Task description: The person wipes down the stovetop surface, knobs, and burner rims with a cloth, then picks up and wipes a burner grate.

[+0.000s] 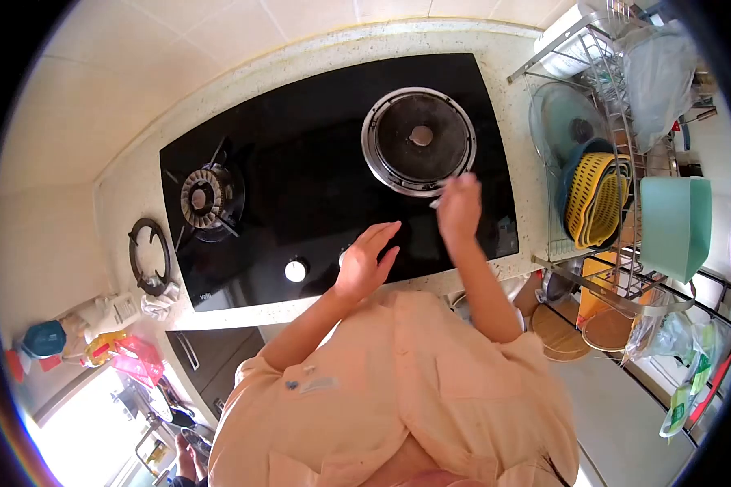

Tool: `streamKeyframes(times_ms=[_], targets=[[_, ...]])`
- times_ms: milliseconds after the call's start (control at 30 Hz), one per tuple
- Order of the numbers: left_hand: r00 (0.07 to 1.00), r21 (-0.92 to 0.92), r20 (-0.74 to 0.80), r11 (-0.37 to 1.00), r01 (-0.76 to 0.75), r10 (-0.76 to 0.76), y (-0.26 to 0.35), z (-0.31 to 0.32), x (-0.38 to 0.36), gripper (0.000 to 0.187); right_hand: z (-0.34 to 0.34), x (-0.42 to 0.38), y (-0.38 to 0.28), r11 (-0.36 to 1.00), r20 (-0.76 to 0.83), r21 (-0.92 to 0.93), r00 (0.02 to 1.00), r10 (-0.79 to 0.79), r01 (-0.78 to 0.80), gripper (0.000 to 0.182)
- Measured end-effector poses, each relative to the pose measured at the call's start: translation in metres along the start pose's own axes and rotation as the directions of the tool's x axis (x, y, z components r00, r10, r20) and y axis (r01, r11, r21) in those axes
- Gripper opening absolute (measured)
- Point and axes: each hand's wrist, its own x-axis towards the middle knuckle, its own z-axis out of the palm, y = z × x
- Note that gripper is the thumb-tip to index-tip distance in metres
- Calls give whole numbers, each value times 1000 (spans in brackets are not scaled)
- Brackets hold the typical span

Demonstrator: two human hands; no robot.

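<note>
A black glass gas hob (300, 146) lies on the speckled counter before me. My right hand (460, 209), a little blurred, is closed at the lower right edge of the right burner's round metal tray (371, 162). A small white bit shows at its fingertips, too little to name. My left hand (365, 261) is over the front of the hob with fingers stretched out, holding nothing visible. It partly covers a second knob, beside the white-lit control knob (296, 270). The left burner (201, 198) has its cap in place.
A black pan-support ring (149, 256) and a crumpled white cloth (161, 301) lie on the left counter. At right, a wire rack (617, 105) holds a glass lid (562, 122), yellow baskets (597, 199) and a green container (676, 227). Another person's hand (188, 458) shows at lower left.
</note>
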Motion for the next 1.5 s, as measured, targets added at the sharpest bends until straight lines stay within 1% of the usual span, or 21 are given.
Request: streamKeyframes(times_ms=[67, 100, 200, 233, 333, 400, 467, 600, 667, 733, 767, 867, 900, 933, 1000, 1100, 1200, 1233, 1367, 1400, 1500], targets=[[1000, -10, -1, 1000, -5, 5, 2, 0, 3, 42, -1, -21, -19, 991, 59, 54, 990, -128, 124, 9], [1000, -16, 1, 1000, -5, 5, 3, -1, 3, 42, -8, -14, -15, 991, 162, -57, 980, -114, 124, 8], [1000, -9, -2, 1000, -16, 16, 6, -2, 3, 41, -23, 24, 11, 988, 175, -120, 982, -73, 95, 8], [1000, -22, 5, 1000, 8, -8, 6, -2, 1, 41, -25, 34, 16, 991, 128, -94, 988, -88, 100, 9], [999, -41, 19, 999, 33, -33, 6, -3, -1, 40, 7, 16, 7, 990, 102, -119, 991, 88, -76, 11], [1000, -37, 15, 999, -3, 4, 4, 2, -1, 39, 9, -6, -20, 997, 76, -21, 994, 75, -74, 14], [1000, -54, 27, 998, -16, 17, 4, 6, 1, 38, -1, -12, -30, 998, 97, -9, 994, -54, 56, 12], [997, -68, 22, 995, -76, 78, 2, 10, 7, 36, -18, 14, 2, 991, 100, 117, 992, -81, 70, 8], [1000, -66, 19, 998, -13, 14, 9, 7, 10, 34, -12, 30, 23, 996, 106, 3, 991, -87, 87, 4], [1000, -46, 12, 999, 3, -2, 8, 4, 9, 33, 0, 49, 41, 993, -86, 36, 990, -110, 113, 3], [1000, -28, 0, 1000, -14, 14, 3, 5, 8, 34, 1, 62, 46, 991, -66, -28, 989, -130, 128, 2], [1000, -3, 4, 1000, 22, -22, 3, 3, 0, 34, 8, 84, 47, 991, -141, 71, 985, -102, 113, 2], [999, 0, 13, 999, 42, -42, 6, 1, -1, 34, 12, 79, 44, 991, -97, 134, 995, 21, -8, 3], [1000, -6, 9, 1000, 30, -30, 6, 2, -3, 35, 11, 68, 42, 999, -64, -32, 998, -18, 16, 2], [1000, -24, -7, 1000, 2, -2, 5, 5, -7, 35, -9, 38, 23, 999, 0, 29, 999, -33, 33, 4], [1000, -41, 9, 999, 23, -22, 8, 8, -4, 35, -5, 9, 11, 982, -105, 178, 994, -40, 58, 5], [1000, -25, -2, 999, 21, -21, 8, 8, 3, 34, -3, 37, 27, 997, -52, 79, 999, -9, 13, 3], [1000, -15, -8, 1000, 23, -23, 7, 7, 4, 34, 2, 44, 32, 991, -65, 128, 997, 42, -33, 3], [998, -25, -7, 998, 57, -58, 3, 7, 6, 35, -1, 32, 24, 994, -82, 102, 995, 52, -44, 4], [999, -18, -21, 999, 37, -38, 3, 8, 8, 34, -4, 25, 18, 994, -16, 91, 998, 65, -63, 4], [999, -5, -35, 1000, 18, -18, 4, 10, 7, 33, 4, 34, 24, 1000, -69, 25, 998, 9, -8, 5]])
